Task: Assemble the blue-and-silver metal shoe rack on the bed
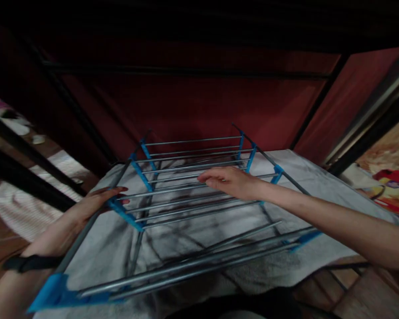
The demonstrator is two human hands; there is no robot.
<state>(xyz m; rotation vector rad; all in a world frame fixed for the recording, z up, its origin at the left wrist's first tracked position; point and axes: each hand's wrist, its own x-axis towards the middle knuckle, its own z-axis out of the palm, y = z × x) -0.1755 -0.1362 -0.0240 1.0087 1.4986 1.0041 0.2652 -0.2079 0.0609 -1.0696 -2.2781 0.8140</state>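
Blue plastic joints mark the corners of the metal rack (193, 208), and the nearest one, the blue end piece (53, 290), sits low at my left, close to my wrist and its dark band (29, 262). From it a grey side rail runs up and away to my left hand (95, 204), which I have curled around that rail just beside a blue connector (124, 215), fingers wrapped over the top. My right hand (232, 181) reaches across from the other side and lies flat on the middle rods, fingers loosely extended, pressing rather than gripping as far as I can tell. The rack lies tilted on a pale grey cloth (319, 186) spread over a shelf inside a dark-framed wardrobe with a red fabric back wall (202, 106).

My worry is the loose fit of those rods: the near tier looks skewed against the far one, and if I push down unevenly with the flat hand, I judge a rod could pop from its blue socket. The cloth may also bunch and slide under the frame, letting the whole rack skid toward the shelf's front edge.
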